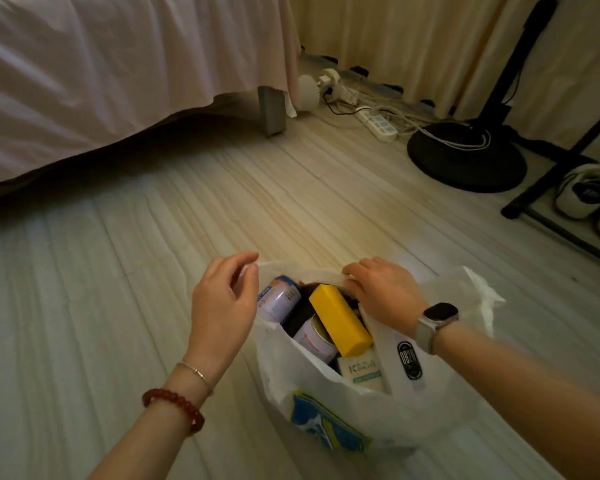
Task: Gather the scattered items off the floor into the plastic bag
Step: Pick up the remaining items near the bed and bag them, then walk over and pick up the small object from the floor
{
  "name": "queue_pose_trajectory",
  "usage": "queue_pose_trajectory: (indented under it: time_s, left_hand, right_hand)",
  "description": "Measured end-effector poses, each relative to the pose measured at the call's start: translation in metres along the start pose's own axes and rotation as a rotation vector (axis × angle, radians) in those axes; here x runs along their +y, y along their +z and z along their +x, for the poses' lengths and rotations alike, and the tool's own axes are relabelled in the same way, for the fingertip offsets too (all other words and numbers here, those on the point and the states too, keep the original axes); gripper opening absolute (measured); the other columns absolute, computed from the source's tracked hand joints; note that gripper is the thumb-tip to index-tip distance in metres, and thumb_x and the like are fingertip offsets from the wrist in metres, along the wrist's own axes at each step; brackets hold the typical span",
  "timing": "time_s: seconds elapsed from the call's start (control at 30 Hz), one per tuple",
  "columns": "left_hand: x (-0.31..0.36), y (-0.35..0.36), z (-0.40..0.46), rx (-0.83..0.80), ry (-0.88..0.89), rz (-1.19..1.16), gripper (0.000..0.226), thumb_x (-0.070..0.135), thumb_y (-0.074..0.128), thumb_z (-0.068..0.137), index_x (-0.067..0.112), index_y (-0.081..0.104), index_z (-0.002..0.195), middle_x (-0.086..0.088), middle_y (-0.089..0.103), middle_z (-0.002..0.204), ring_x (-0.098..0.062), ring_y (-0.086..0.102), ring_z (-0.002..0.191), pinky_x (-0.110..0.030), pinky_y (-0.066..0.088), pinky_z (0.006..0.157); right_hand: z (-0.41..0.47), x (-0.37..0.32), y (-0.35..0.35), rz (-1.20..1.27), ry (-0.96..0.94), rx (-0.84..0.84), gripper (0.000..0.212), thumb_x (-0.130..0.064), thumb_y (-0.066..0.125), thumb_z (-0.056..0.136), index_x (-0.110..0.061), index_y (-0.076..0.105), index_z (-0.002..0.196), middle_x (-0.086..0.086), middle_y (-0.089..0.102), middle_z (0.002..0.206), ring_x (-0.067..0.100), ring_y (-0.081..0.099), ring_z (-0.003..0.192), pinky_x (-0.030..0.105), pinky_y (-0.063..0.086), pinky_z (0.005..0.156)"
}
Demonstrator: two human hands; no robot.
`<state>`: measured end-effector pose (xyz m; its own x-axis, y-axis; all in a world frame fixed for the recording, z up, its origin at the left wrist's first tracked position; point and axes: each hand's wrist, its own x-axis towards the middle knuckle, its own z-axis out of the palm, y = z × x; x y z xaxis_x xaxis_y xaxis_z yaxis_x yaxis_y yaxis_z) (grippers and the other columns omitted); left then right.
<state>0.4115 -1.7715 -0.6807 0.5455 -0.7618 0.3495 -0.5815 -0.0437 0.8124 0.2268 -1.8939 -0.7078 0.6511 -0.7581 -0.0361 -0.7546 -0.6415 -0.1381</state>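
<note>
L hand (224, 299): fingers loosely curled, thumb and forefinger pinching the thin rim of the white plastic bag (326, 393) at its far-left edge. R hand (381, 292), watch on wrist: fingers curled down over the far-right rim, gripping it. Between them the bag mouth is held open, bag sitting on the wood-look floor (153, 271) right in front of the person. Inside: yellow box (340, 320) on top, two cans (281, 299), a small white carton (359, 370). No loose items visible on the floor nearby, so gathering looks done or nearly. Step in hand, I'd say: closing/collecting the bag. Next move needs both rims brought together w/o tipping contents. Bed, power strip, fan base sit well apart.
</note>
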Motion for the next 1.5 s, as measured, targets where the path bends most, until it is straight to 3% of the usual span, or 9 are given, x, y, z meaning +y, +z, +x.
queue_pose_trajectory:
  time_s: [0.2,0.33,0.57,0.8,0.93,1.03,1.13,1.23,1.5]
  left_hand:
    - [0.030,-0.018,0.000,-0.345,-0.161,0.366,0.023,0.007,0.057,0.085,0.000,0.062,0.107,-0.014,0.048,0.106,-0.024,0.053,0.089,-0.021,0.037,0.078]
    - [0.088,-0.041,0.007,-0.521,-0.336,0.472,0.034,0.015,0.056,0.086,0.000,0.056,0.117,-0.020,0.044,0.125,-0.037,0.044,0.114,-0.042,0.038,0.094]
    - [0.258,-0.110,0.019,-0.590,-0.162,0.422,0.043,0.020,0.054,0.087,0.009,0.049,0.128,-0.013,0.049,0.131,-0.030,0.043,0.122,-0.041,0.037,0.097]
    - [0.405,-0.191,-0.023,-0.853,0.104,0.339,0.055,0.037,0.040,0.080,0.006,0.052,0.124,-0.016,0.052,0.130,-0.035,0.048,0.119,-0.050,0.040,0.094]
    - [0.456,-0.229,-0.080,-1.119,0.301,0.292,0.049,0.028,0.052,0.086,0.007,0.047,0.130,-0.015,0.047,0.135,-0.032,0.042,0.125,-0.046,0.033,0.103]
    - [0.486,-0.247,-0.138,-1.304,0.454,0.288,0.047,0.023,0.056,0.087,0.007,0.047,0.129,-0.017,0.049,0.131,-0.033,0.043,0.123,-0.046,0.034,0.103]
    - [0.524,-0.256,-0.210,-1.551,0.661,0.301,0.048,0.028,0.051,0.090,0.011,0.041,0.133,-0.013,0.045,0.135,-0.030,0.042,0.124,-0.044,0.034,0.104]
    - [0.565,-0.264,-0.284,-1.695,0.884,0.262,0.047,0.027,0.049,0.091,0.012,0.040,0.134,-0.011,0.044,0.136,-0.029,0.041,0.124,-0.043,0.030,0.103]
    - [0.640,-0.304,-0.546,-2.024,1.326,0.242,0.045,0.024,0.050,0.090,0.009,0.042,0.132,-0.011,0.044,0.135,-0.029,0.040,0.124,-0.042,0.030,0.102]
  right_hand:
    - [-0.036,-0.010,-0.046,0.102,0.168,-0.236,0.043,-0.032,0.029,0.097,-0.020,0.030,0.139,0.003,0.036,0.146,0.022,0.025,0.137,0.042,0.017,0.115]
    - [-0.067,-0.029,-0.110,0.247,0.299,-0.269,0.046,-0.032,0.028,0.098,-0.021,0.025,0.142,0.004,0.025,0.152,0.023,0.016,0.142,0.043,0.012,0.117]
    - [-0.150,-0.055,-0.285,0.508,0.638,-0.062,0.043,-0.027,0.033,0.095,-0.012,0.039,0.135,0.009,0.043,0.141,0.026,0.036,0.132,0.041,0.027,0.111]
    - [-0.314,-0.115,-0.427,0.534,1.017,0.055,0.044,-0.026,0.035,0.090,-0.009,0.046,0.129,0.014,0.053,0.131,0.032,0.045,0.123,0.044,0.032,0.107]
    - [-0.433,-0.182,-0.461,0.613,1.347,0.155,0.039,-0.015,0.041,0.093,-0.007,0.044,0.131,0.015,0.050,0.134,0.031,0.043,0.125,0.040,0.033,0.106]
    - [-0.523,-0.246,-0.470,0.697,1.639,0.240,0.039,-0.013,0.042,0.093,-0.004,0.044,0.131,0.018,0.049,0.135,0.030,0.043,0.126,0.034,0.031,0.105]
    - [-0.614,-0.310,-0.469,0.753,1.931,0.386,0.038,-0.008,0.046,0.091,0.001,0.046,0.128,0.020,0.050,0.133,0.031,0.045,0.125,0.033,0.031,0.106]
    - [-0.698,-0.368,-0.464,0.789,2.211,0.529,0.038,-0.005,0.048,0.089,0.003,0.047,0.126,0.023,0.051,0.131,0.032,0.046,0.124,0.034,0.031,0.105]
    - [-0.888,-0.492,-0.433,0.934,2.692,0.816,0.038,-0.011,0.043,0.093,-0.002,0.044,0.131,0.017,0.048,0.136,0.030,0.043,0.127,0.033,0.030,0.105]
